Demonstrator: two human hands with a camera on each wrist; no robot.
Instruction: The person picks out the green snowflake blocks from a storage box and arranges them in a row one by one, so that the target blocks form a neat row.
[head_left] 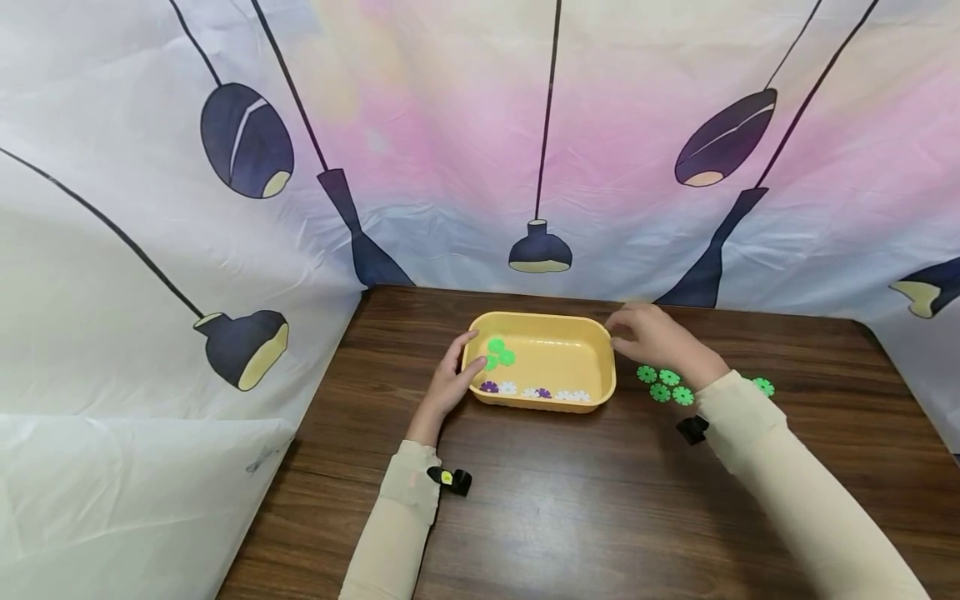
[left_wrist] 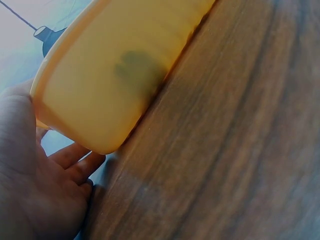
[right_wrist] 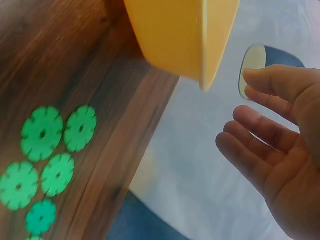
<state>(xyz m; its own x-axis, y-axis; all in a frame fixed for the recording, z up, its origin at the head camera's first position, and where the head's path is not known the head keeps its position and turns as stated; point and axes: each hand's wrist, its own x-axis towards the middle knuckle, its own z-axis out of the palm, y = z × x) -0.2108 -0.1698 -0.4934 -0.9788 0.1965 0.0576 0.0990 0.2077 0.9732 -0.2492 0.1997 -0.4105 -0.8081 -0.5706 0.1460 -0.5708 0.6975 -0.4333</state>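
Note:
A yellow plastic tray lies on the table. My left hand holds its left end, thumb over the rim and fingers along the outside; the left wrist view shows the hand at the tray's wall. Three bright green notched discs lie inside near that thumb. White and purple discs line the tray's front side. Beside the right rim hovers my right hand. In the right wrist view this hand has loosely bent fingers, holds nothing, and appears apart from the tray.
Several green notched discs lie flat on the table right of the tray, with another green disc beyond the right wrist. The dark wooden table ends at a fabric backdrop printed with lamps. White cloth hangs at the left.

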